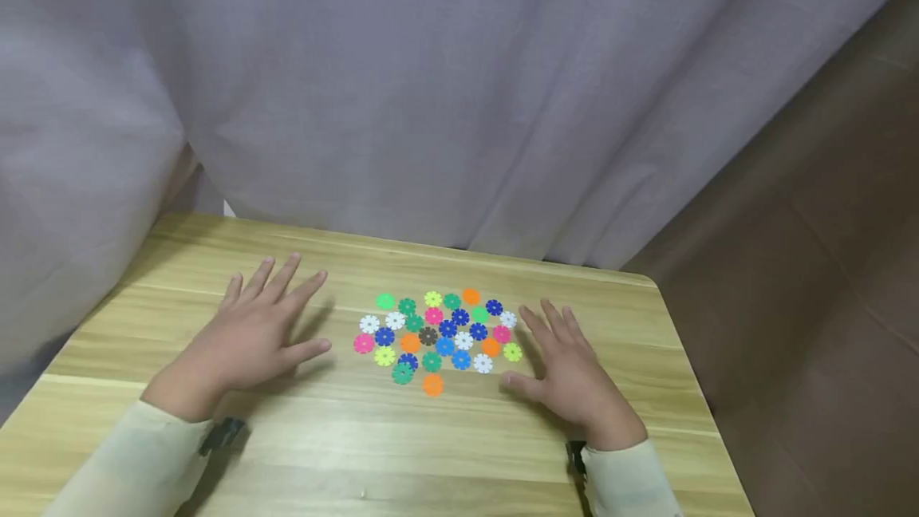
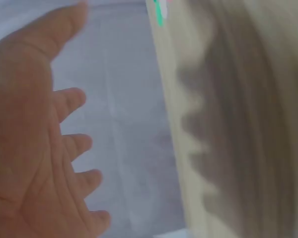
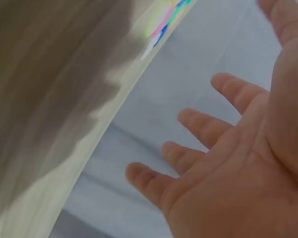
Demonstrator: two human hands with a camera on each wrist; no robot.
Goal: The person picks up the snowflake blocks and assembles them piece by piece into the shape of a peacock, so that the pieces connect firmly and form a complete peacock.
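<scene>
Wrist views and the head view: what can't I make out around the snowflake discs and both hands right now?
- Snowflake discs: head view shows them too small to tell whether any interlock or merely overlap.
- Left wrist view: blurred; discs are only a green smear cut off by the top edge.
- Right wrist view: discs are a blurred colour streak.
- Left hand and right hand: whether palms touch the wooden table is unclear.

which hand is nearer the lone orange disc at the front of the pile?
Right. The right hand has its thumb just right of the orange disc; the left hand sits farther off to its left.
</scene>
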